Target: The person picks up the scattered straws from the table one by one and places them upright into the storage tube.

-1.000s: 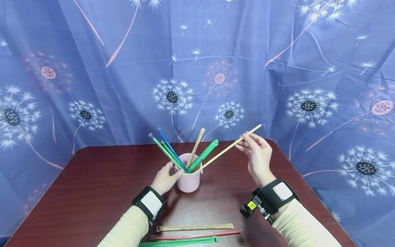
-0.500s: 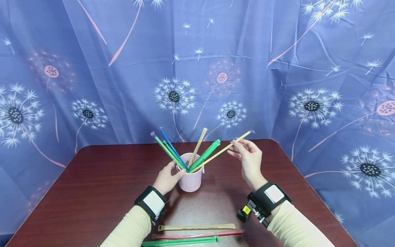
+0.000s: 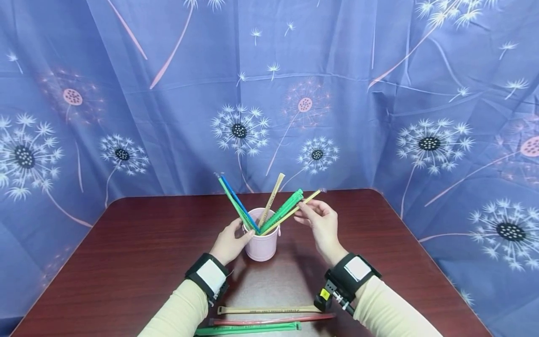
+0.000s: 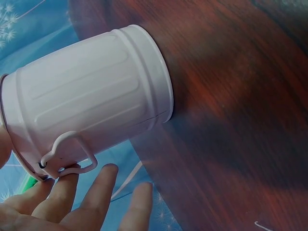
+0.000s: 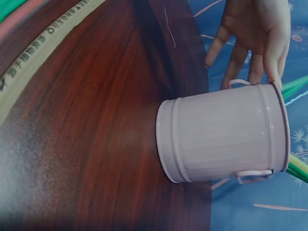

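A pink bucket (image 3: pixel 262 248) stands upright on the table with several wrapped straws leaning in it. My left hand (image 3: pixel 229 243) grips its left rim, thumb over the edge and fingers beside the small side handle (image 4: pixel 72 154). On the right, my right hand (image 3: pixel 322 225) pinches a yellow straw (image 3: pixel 313 194) near its upper end. That straw slants down to the bucket's mouth, alongside the green straws (image 3: pixel 289 204). A tan straw (image 3: pixel 272 196), a blue straw (image 3: pixel 236 197) and another green straw (image 3: pixel 230 194) also stick out. The straws' lower ends are hidden inside.
Across the front of the dark red table (image 3: pixel 139 252) lie a tan straw (image 3: pixel 269 310), a red straw (image 3: pixel 273 320) and a green straw (image 3: pixel 248 329). A blue dandelion-print curtain (image 3: pixel 177 140) hangs behind the table.
My right hand has moved left and slightly down with the yellow straw, bringing it close against the green ones. The left-side green straw has shifted toward the blue one. My left hand stays at the rim.
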{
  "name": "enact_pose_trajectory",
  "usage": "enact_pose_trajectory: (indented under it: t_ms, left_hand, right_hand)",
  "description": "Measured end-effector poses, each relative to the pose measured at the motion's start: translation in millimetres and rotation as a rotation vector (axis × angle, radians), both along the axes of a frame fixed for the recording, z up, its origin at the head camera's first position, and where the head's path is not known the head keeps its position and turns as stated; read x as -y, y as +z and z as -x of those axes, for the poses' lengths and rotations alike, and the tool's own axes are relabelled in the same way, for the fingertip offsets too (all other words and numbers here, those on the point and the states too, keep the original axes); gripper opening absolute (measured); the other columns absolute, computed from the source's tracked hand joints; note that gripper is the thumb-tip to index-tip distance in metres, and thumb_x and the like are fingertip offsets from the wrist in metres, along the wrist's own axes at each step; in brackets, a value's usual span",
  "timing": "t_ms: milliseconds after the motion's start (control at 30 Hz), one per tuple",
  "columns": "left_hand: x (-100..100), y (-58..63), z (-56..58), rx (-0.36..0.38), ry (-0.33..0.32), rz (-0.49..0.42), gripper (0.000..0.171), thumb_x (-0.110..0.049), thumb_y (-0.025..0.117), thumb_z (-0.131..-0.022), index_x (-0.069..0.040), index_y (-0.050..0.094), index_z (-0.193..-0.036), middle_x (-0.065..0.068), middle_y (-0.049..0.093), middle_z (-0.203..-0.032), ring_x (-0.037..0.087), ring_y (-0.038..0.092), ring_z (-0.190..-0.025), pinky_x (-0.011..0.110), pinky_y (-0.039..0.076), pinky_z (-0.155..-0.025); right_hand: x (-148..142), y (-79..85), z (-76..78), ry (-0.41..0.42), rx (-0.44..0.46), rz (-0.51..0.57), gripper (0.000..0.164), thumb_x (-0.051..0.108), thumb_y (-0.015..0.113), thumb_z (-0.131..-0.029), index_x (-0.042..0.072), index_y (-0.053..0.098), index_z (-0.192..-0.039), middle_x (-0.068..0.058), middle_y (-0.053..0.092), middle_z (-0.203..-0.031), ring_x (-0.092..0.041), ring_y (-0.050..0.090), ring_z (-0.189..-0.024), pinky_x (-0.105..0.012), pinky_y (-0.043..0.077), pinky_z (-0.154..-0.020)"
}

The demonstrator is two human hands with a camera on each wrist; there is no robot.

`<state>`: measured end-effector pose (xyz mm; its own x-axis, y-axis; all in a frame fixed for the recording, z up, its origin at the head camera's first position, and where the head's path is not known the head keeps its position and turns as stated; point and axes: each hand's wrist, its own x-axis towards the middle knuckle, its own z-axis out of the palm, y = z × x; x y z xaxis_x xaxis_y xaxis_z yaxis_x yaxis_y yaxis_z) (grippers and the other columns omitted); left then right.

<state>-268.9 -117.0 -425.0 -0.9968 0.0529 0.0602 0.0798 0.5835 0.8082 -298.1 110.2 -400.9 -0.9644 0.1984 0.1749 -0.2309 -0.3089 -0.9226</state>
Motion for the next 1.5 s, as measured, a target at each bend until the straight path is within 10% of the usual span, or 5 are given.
enact_pose_trajectory:
  t_ms: [700,867,1200,1500]
  left_hand:
    - [0.2,-3.0,0.8,-0.010,0.005,-0.030,0.055,-0.020,0.063,-0.096,0.005,0.045,-0.142,0.033,0.054,-0.136,0.045,0.054,-0.127,0.057,0.044,-0.106]
    - [0.0,-3.2,0.3,-0.012,0.004,-0.037,0.054,-0.020,0.063,-0.096,0.006,0.046,-0.141,0.033,0.054,-0.136,0.045,0.055,-0.126,0.057,0.044,-0.106]
    - [-0.6,-2.0,0.1,-0.007,0.006,-0.043,0.054,-0.020,0.063,-0.096,0.006,0.046,-0.141,0.033,0.054,-0.136,0.045,0.055,-0.126,0.057,0.044,-0.107]
    - [-1.2,-0.8,0.2,0.020,0.014,-0.041,0.056,-0.022,0.062,-0.097,0.004,0.044,-0.143,0.032,0.052,-0.139,0.044,0.053,-0.128,0.056,0.043,-0.108]
  right_hand:
    - [4.9,-8.4,-3.9,0.092,0.141,-0.174,0.030,-0.003,0.064,-0.090,-0.013,0.055,-0.117,-0.013,0.072,-0.091,-0.014,0.072,-0.070,-0.034,0.062,-0.068]
    - [10.0,-15.1,-15.7,0.189,0.247,-0.533,0.038,-0.005,0.068,-0.085,-0.011,0.056,-0.120,-0.027,0.069,-0.105,-0.019,0.070,-0.073,-0.035,0.062,-0.066]
    - [17.2,-27.5,-63.7,0.729,0.201,-1.340,0.022,0.003,0.085,-0.061,0.009,0.069,-0.075,0.005,0.066,-0.066,-0.009,0.057,-0.056,-0.027,0.053,-0.050]
    - [25.4,-38.1,-87.8,0.745,0.041,-1.643,0.022,-0.002,0.079,-0.055,0.016,0.067,-0.059,0.013,0.057,-0.056,-0.001,0.046,-0.054,-0.018,0.040,-0.047]
